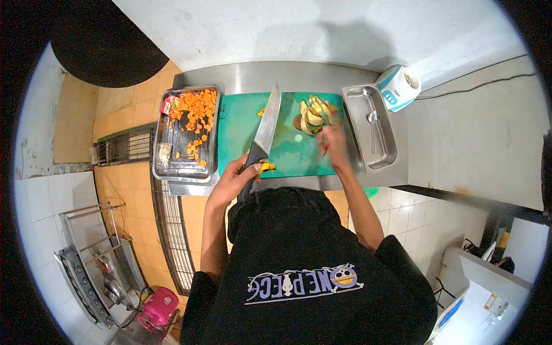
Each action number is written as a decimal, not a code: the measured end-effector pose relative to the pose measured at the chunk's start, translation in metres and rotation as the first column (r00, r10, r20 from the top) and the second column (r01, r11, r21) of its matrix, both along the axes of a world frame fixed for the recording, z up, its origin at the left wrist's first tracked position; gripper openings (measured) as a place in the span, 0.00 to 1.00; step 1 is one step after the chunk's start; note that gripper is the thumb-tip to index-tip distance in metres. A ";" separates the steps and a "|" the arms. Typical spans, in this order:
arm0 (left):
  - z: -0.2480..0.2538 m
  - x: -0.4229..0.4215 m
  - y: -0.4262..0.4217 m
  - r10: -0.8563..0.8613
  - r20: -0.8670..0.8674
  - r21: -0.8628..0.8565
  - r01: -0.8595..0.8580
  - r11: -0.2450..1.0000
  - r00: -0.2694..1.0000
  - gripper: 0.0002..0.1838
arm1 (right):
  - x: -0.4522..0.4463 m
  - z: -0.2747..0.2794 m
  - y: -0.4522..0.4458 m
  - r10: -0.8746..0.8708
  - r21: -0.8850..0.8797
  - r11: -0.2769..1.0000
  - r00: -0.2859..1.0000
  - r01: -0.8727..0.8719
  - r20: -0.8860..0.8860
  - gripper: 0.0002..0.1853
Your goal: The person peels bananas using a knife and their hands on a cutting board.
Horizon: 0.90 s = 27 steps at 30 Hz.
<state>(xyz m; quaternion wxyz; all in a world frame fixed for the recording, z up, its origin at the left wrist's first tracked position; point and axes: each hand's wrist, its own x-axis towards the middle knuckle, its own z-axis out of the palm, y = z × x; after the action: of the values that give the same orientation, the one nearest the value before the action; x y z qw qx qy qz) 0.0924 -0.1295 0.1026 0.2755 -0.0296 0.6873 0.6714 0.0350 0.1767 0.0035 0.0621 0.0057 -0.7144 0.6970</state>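
My left hand (233, 179) is closed around the black handle of a large kitchen knife (266, 129), its blade pointing away over the green cutting board (241, 126). A yellow piece of banana or plantain (267, 167) shows beside the left thumb; whether the hand also grips it is unclear. My right hand (332, 142), blurred by motion, is just on the near side of a pile of yellow-green banana or plantain peels (316, 112) at the board's right. A brown round thing (297, 122) lies partly under the peels. Another small yellow piece (261, 111) sits by the blade.
Left of the board is a metal tray (187, 169) with cut carrots (198, 109), a red packet (168, 106) and a small pale packet (164, 154). On the right, a steel pan (359, 106) holds a spoon (372, 123). Behind it stands a tissue roll pack (399, 88).
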 end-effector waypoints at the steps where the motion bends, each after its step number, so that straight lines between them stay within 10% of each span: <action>1: -0.010 0.003 -0.003 -0.014 -0.061 -0.021 0.012 1.000 0.998 0.20 | 0.006 -0.026 0.004 0.111 -0.073 0.993 0.919 -0.090 0.377 0.33; 8: -0.010 0.005 -0.004 0.084 0.111 0.052 -0.091 0.995 0.990 0.19 | 0.015 -0.007 -0.004 0.073 -0.267 0.963 0.921 0.035 0.383 0.31; 13: -0.020 -0.009 0.012 0.084 -0.019 -0.018 -0.084 0.996 0.996 0.15 | 0.019 0.030 -0.018 0.418 -0.705 0.706 0.842 -0.065 0.341 0.34; 20: -0.019 -0.019 0.056 0.030 -0.568 -0.347 -0.273 0.897 0.822 0.18 | 0.035 0.053 -0.093 0.260 -0.164 0.963 0.886 -0.212 0.383 0.34; 27: 0.005 -0.011 0.069 -0.109 -0.580 -0.553 -0.292 0.781 0.807 0.22 | 0.028 0.077 -0.114 0.299 -0.407 0.908 0.832 -0.098 0.467 0.32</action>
<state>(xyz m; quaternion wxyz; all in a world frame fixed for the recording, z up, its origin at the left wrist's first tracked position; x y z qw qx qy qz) 0.0813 -0.0608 0.1073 -0.0086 0.0536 0.9160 0.3975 0.0632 0.0623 0.0804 -0.2073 -0.1186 -0.5571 0.7954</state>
